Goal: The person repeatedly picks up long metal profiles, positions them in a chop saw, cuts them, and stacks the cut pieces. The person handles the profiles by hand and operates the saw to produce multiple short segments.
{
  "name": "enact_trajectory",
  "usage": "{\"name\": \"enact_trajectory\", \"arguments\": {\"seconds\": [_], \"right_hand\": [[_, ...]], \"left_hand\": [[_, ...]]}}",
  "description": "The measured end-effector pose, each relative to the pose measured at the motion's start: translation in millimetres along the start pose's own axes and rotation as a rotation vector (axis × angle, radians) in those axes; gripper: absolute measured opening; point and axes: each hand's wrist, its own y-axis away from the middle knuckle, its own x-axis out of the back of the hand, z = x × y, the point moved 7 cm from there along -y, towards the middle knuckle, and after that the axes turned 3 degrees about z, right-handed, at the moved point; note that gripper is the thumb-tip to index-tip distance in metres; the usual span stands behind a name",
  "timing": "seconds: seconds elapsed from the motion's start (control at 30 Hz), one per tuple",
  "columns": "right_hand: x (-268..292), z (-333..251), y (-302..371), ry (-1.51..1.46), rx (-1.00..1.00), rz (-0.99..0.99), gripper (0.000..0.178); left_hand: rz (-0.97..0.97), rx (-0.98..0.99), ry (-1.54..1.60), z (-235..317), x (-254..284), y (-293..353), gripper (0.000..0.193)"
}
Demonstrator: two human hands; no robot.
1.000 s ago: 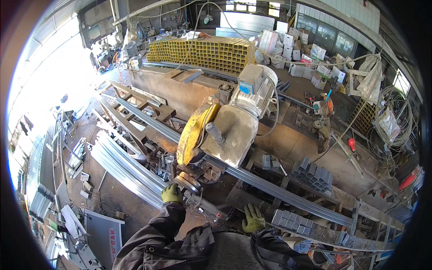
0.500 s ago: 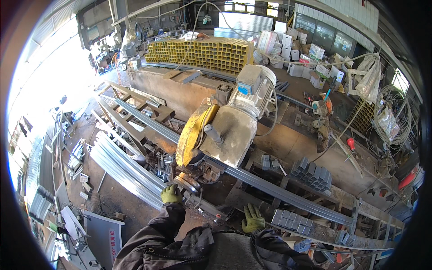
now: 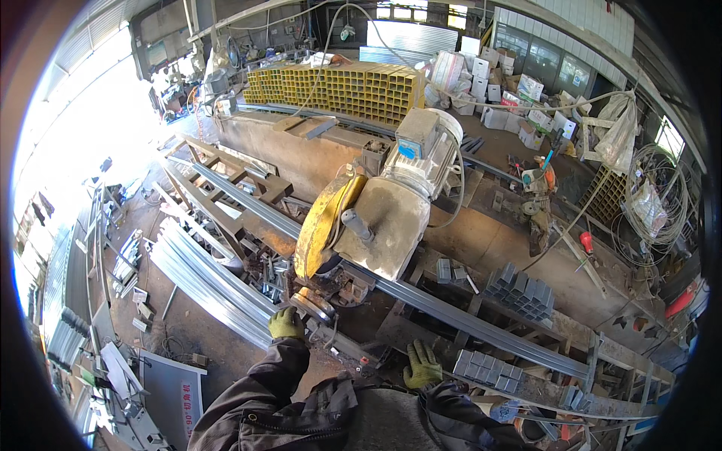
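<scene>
My left hand (image 3: 286, 324), in a yellow-green work glove, is closed beside a rusty round handwheel (image 3: 313, 305) at the front of a cut-off saw; the glove hides what its fingers hold. My right hand (image 3: 422, 366), gloved alike, lies open at the bench's front edge with nothing in it. Above and ahead stands the saw, with a yellow blade guard (image 3: 322, 229), a stubby grey handle (image 3: 356, 225) and a grey motor (image 3: 426, 154). Long grey metal profiles (image 3: 466, 316) run beneath the guard, left to right across the bench. The blade is mostly hidden.
Short cut square tubes (image 3: 487, 370) sit right of my right hand, with another stack (image 3: 522, 292) behind the profiles. Long shiny profiles (image 3: 207, 278) lie at left. A grey sign board (image 3: 171, 395) leans nearby. Yellow square tubes (image 3: 335, 90) are piled behind; cables hang overhead.
</scene>
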Motion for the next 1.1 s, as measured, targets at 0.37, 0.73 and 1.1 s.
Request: {"name": "enact_trajectory", "arguments": {"seconds": [0.37, 0.73, 1.1], "right_hand": [[1, -4, -1, 0.052, 0.022, -0.009, 0.086], [0, -3, 1, 0.053, 0.04, 0.022, 0.087], [-2, 0, -1, -0.003, -0.021, -0.084, 0.086]], "left_hand": [[-0.074, 0.056, -0.006, -4, -4, 1, 0.022], [-0.055, 0.049, -0.001, 0, 1, 1, 0.021], [0.004, 0.003, 0.016, -1, -2, 2, 0.027]]}}
